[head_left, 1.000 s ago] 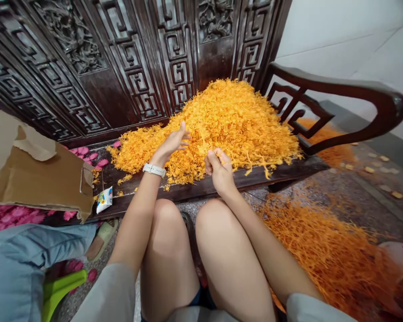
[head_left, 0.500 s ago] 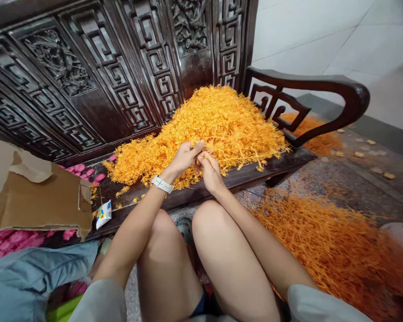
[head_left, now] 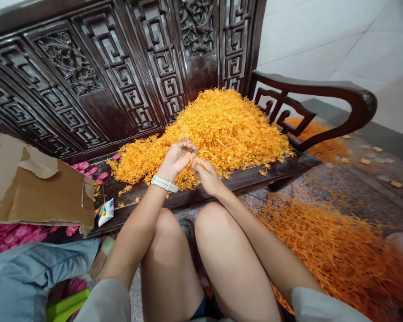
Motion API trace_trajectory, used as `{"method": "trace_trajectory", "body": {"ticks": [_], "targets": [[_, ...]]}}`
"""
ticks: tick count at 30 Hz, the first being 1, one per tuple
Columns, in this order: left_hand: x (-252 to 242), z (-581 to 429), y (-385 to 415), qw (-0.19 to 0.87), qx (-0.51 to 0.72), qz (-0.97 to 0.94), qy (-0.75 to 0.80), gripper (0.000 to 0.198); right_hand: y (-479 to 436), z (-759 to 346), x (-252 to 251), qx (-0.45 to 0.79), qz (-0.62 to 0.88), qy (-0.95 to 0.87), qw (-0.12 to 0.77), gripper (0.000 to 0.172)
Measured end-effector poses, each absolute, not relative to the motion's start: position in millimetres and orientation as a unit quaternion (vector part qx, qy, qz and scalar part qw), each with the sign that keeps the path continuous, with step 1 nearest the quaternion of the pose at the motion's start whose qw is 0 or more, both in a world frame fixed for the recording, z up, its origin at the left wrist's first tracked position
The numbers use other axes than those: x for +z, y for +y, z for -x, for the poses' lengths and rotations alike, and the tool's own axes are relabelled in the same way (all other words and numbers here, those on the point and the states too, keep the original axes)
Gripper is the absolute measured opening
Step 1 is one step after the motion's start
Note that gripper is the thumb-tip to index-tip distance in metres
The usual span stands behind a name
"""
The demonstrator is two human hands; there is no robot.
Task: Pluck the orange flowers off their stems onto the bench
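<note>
My left hand (head_left: 177, 158), with a pale watch band on the wrist, is turned palm up over the front of a heap of small orange plastic flower-like pieces (head_left: 228, 120). Its fingers are loosely curved and apart, and no firm grip shows. Close beside it, my right hand (head_left: 206, 175) is closed in a pinch on a thin orange strand (head_left: 195, 160) that reaches toward the left fingers. The strand's far end is too small to make out. The heap lies on a dark carved wooden bench (head_left: 242, 181).
Left on the bench are a torn cardboard box (head_left: 50, 192), pink flower pieces (head_left: 87, 170) and a small white packet (head_left: 106, 212). A person's jeans-clad leg (head_left: 36, 273) is at lower left. Orange strands (head_left: 322, 241) cover the floor at right, below the bench's armrest (head_left: 322, 85).
My left hand has opened and rolled palm up, moving slightly left away from the right hand. The right hand stays pinched near the same spot. The view has shifted a little.
</note>
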State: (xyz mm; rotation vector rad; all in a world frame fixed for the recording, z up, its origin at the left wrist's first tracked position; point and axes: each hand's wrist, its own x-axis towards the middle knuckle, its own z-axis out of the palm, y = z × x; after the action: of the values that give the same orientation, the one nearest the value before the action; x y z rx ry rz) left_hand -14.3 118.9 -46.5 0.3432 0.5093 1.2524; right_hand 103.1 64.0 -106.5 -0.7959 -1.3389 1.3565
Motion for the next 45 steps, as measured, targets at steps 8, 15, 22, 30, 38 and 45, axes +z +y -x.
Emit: {"method": "trace_trajectory", "body": {"ticks": [8, 15, 22, 30, 38, 45], "targets": [[-39.1, 26.9, 124.9, 0.776, 0.58, -0.107, 0.223, 0.033, 63.5, -98.7, -106.3, 0.578, 0.306, -0.57, 0.497, 0.023], [-40.0, 38.5, 131.9, 0.772, 0.583, -0.08, 0.242, 0.035, 64.7, -96.6, -109.8, 0.571, 0.31, -0.597, 0.471, 0.02], [-47.1, 52.1, 144.2, 0.747, 0.6, -0.047, 0.283, 0.049, 64.6, -97.6, -115.1, 0.555, 0.308, -0.638, 0.437, 0.021], [-51.4, 68.1, 152.3, 0.728, 0.622, -0.025, 0.287, 0.055, 70.8, -89.6, -120.3, 0.544, 0.322, -0.645, 0.429, 0.024], [-51.3, 80.2, 151.5, 0.696, 0.649, -0.026, 0.308, 0.056, 72.7, -82.4, -119.3, 0.57, 0.329, -0.608, 0.445, 0.024], [-49.9, 80.8, 151.9, 0.676, 0.664, -0.024, 0.318, 0.055, 71.3, -88.7, -116.4, 0.558, 0.308, -0.626, 0.449, 0.023]]}}
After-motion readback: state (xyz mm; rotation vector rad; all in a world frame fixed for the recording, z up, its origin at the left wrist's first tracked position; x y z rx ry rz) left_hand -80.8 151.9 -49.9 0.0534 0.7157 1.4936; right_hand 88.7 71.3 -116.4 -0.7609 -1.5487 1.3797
